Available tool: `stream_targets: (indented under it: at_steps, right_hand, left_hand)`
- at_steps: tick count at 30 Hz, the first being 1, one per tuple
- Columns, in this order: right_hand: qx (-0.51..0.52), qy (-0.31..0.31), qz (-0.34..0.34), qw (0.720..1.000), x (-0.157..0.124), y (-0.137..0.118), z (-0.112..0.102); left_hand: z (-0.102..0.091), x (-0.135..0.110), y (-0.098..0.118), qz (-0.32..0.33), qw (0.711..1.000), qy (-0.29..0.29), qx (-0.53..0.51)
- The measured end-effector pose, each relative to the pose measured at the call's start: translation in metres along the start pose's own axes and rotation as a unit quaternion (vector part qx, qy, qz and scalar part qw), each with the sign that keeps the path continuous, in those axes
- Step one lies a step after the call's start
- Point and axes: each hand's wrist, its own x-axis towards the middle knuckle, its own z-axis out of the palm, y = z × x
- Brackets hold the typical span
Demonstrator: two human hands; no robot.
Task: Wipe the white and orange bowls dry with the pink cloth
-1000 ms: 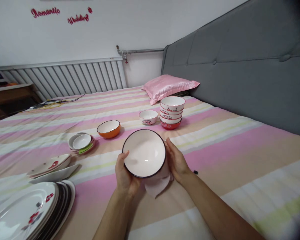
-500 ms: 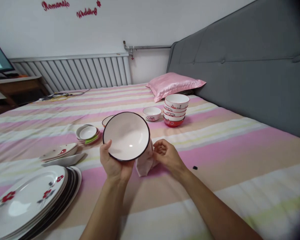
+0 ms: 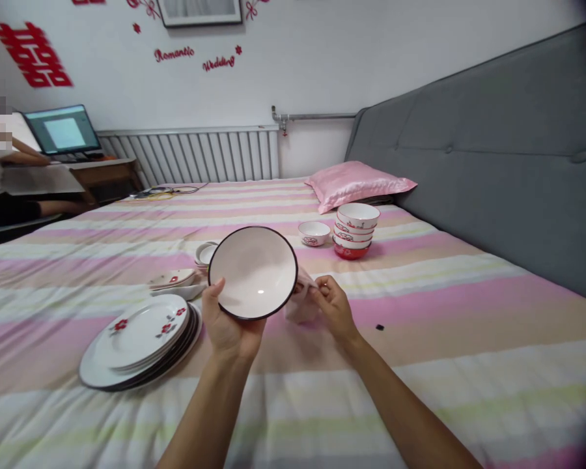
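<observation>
A white bowl (image 3: 254, 270) with a dark rim is tilted so its inside faces me. My left hand (image 3: 232, 326) grips it from below, with the thumb over the rim. At the bowl's right side my right hand (image 3: 333, 307) is closed on a pale cloth (image 3: 303, 306), its fingers pinching one edge. The cloth hangs against the outside of the bowl, and part of it is hidden behind the rim. Left of my left hand lies a stack of plates (image 3: 146, 332) with red flowers on the top one.
Shallow dishes (image 3: 176, 280) and small bowls (image 3: 205, 253) sit beyond the plates. A bowl stack (image 3: 355, 231) and a single bowl (image 3: 314, 233) stand farther back, before a pink pillow (image 3: 356, 184). A small black object (image 3: 379, 327) lies right. A person (image 3: 0, 163) sits at a desk.
My view has swung left and up, bringing the person and the screen further in. My right hand has drawn the cloth slightly up along the bowl's side; the left hand keeps its grip.
</observation>
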Motion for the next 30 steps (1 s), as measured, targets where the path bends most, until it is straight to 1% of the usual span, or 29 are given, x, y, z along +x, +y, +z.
stream_targets:
  at_steps: [2, 4, 5, 7, 9, 10, 12, 14, 15, 17, 20, 22, 25, 28, 30]
  right_hand:
    - [0.026, -0.007, 0.011, 1.0, -0.015, -0.021, 0.012]
    - [0.047, -0.036, 0.034, 0.998, -0.032, -0.044, 0.024]
    - [0.042, -0.052, 0.041, 0.997, -0.041, -0.055, 0.029]
    - [-0.017, -0.086, 0.052, 0.995, -0.054, -0.073, 0.035]
    - [-0.127, -0.1, 0.043, 0.986, -0.06, -0.081, 0.032]
    - [-0.182, -0.097, 0.039, 0.978, -0.061, -0.081, 0.027]
    - [-0.272, -0.06, 0.033, 0.96, -0.06, -0.072, 0.013]
    - [-0.337, 0.012, 0.016, 0.941, -0.058, -0.057, -0.006]
    - [-0.347, 0.039, 0.015, 0.937, -0.057, -0.048, -0.016]
    - [-0.355, 0.068, 0.022, 0.932, -0.056, -0.03, -0.035]
    - [-0.339, 0.082, 0.048, 0.936, -0.058, -0.005, -0.056]
    - [-0.312, 0.074, 0.064, 0.945, -0.061, 0.008, -0.064]
    - [-0.275, 0.067, 0.086, 0.955, -0.064, 0.02, -0.07]
    - [-0.266, 0.078, 0.109, 0.955, -0.063, 0.023, -0.071]
    - [-0.272, 0.079, 0.126, 0.951, -0.059, 0.019, -0.068]
  left_hand:
    - [0.004, -0.019, 0.025, 0.009, 1.0, 0.018, 0.01]
    - [0.013, -0.042, 0.052, 0.032, 0.999, 0.035, 0.019]
    - [0.018, -0.054, 0.064, 0.041, 0.998, 0.041, 0.024]
    - [0.029, -0.072, 0.085, 0.054, 0.997, 0.049, 0.033]
    - [0.032, -0.08, 0.097, 0.049, 0.998, 0.025, 0.029]
    - [0.03, -0.079, 0.099, 0.046, 0.999, 0.005, 0.022]
    - [0.016, -0.069, 0.095, 0.029, 0.999, 0.006, 0.019]
    - [-0.007, -0.054, 0.084, -0.004, 0.998, 0.049, 0.036]
    - [-0.019, -0.047, 0.077, -0.013, 0.995, 0.081, 0.048]
    - [-0.043, -0.039, 0.064, -0.031, 0.991, 0.115, 0.063]
    - [-0.068, -0.043, 0.051, -0.083, 0.991, 0.093, 0.041]
    - [-0.076, -0.052, 0.045, -0.119, 0.989, 0.088, 0.026]
    - [-0.083, -0.068, 0.034, -0.167, 0.981, 0.09, 0.025]
    - [-0.089, -0.079, 0.021, -0.215, 0.97, 0.105, 0.039]
    - [-0.094, -0.084, 0.014, -0.228, 0.965, 0.119, 0.048]
